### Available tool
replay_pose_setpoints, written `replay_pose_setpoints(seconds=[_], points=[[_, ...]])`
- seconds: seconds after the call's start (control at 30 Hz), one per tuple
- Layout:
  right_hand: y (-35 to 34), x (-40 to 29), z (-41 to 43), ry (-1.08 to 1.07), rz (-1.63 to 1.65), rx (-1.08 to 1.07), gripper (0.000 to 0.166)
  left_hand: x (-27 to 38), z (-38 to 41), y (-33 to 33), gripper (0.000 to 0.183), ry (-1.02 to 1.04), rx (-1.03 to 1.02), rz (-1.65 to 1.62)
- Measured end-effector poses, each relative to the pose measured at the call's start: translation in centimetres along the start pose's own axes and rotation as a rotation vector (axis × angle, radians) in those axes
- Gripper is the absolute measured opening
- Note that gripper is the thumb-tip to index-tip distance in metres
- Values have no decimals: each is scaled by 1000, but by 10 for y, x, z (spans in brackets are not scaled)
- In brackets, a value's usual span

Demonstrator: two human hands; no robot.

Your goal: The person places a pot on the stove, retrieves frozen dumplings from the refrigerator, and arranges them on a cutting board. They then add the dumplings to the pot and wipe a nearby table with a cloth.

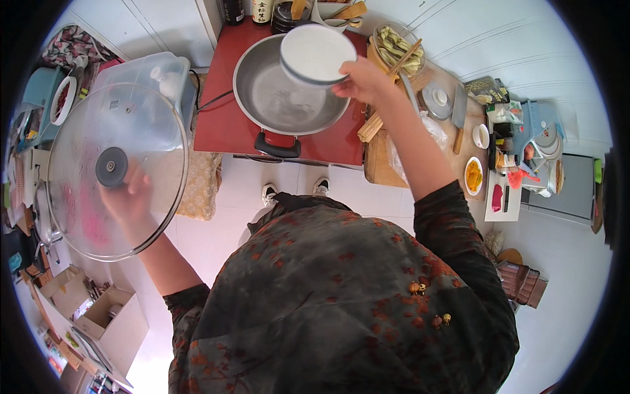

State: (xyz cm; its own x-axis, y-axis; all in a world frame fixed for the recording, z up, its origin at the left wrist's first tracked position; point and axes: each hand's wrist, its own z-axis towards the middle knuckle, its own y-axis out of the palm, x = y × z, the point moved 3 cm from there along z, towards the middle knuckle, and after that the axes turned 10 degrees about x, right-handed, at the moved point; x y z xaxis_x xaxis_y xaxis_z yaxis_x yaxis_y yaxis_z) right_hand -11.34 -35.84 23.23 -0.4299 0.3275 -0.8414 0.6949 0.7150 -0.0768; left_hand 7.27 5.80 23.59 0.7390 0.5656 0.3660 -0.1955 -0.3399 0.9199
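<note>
My left hand (127,194) holds a large clear glass lid (152,123) out to the left at its dark knob (111,167). The hand shows through the misted glass. My right hand (362,81) grips the edge of a white round dish (317,51) with a blue-grey rim. That dish is over the back right part of a wide grey pan (266,93), hiding some of its rim. A pale, wet-looking patch lies on the pan's bottom. The pan's black side handle (277,146) points towards me.
The pan stands on a red table (216,130), with bottles (262,11) behind. Chopsticks (371,128), a cleaver (458,115), a small lid (436,101) and a plate of yellow food (473,176) are on the right. A translucent plastic bin (142,69) sits on the left.
</note>
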Motion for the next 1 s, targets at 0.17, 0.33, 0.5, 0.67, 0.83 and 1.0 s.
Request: replay_pose_setpoints(seconds=[0.17,0.33,0.5,0.67,0.83,1.0], points=[[-33,-38,-28,-115,54,106,28,-11,24,9,26,-34,-94,69],[-59,-49,-41,-138,69,163,24,-24,40,20,28,-85,-148,63],[-65,-19,-39,-110,75,269,30,-34,60,31,29,-89,-128,142],[-58,36,-36,-27,128,267,36,-42,93,47,29,13,84,526],[-54,61,-44,-3,223,360,38,-57,139,60,23,389,69,1276],[-56,73,-64,-4,285,385,41,-94,166,91,22,230,184,1306]])
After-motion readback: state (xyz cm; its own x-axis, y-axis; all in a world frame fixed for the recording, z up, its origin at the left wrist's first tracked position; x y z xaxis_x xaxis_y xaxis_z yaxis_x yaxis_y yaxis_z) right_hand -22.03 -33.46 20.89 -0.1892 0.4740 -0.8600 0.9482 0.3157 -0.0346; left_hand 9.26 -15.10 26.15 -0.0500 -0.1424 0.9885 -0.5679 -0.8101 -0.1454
